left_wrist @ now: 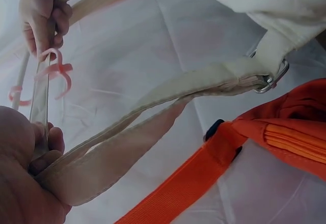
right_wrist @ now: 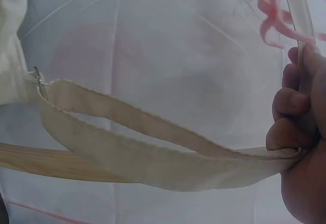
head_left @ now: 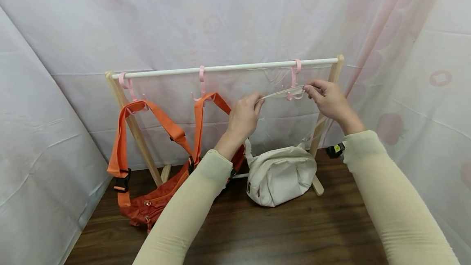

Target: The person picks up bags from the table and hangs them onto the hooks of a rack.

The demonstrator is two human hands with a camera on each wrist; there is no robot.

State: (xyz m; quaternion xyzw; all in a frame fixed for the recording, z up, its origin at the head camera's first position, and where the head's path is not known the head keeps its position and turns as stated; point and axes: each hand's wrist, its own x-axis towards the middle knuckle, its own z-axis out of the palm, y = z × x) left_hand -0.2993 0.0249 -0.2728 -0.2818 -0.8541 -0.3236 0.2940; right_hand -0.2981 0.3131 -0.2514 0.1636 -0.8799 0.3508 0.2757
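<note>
A cream waist bag (head_left: pixel 285 177) is low at the right side of the rack; whether its base touches the table, I cannot tell. Its cream strap (left_wrist: pixel 119 158) runs up to both hands and is drawn taut between them. My left hand (head_left: pixel 243 115) grips the strap left of the right-hand pink hook (head_left: pixel 293 77). On the hook's other side, my right hand (head_left: pixel 329 99) pinches the same strap, its fingers (right_wrist: pixel 290 104) curled round it. The taut stretch crosses at the hook's lower prongs; whether it rests in them is unclear.
An orange-red waist bag (head_left: pixel 158 199) has its straps over the left pink hook (head_left: pixel 128 89) and the middle one (head_left: pixel 202 77). The white rod (head_left: pixel 239 67) spans wooden legs (head_left: pixel 141 146). A black-and-yellow object (head_left: pixel 335 150) lies on the table (head_left: pixel 279 236) at right.
</note>
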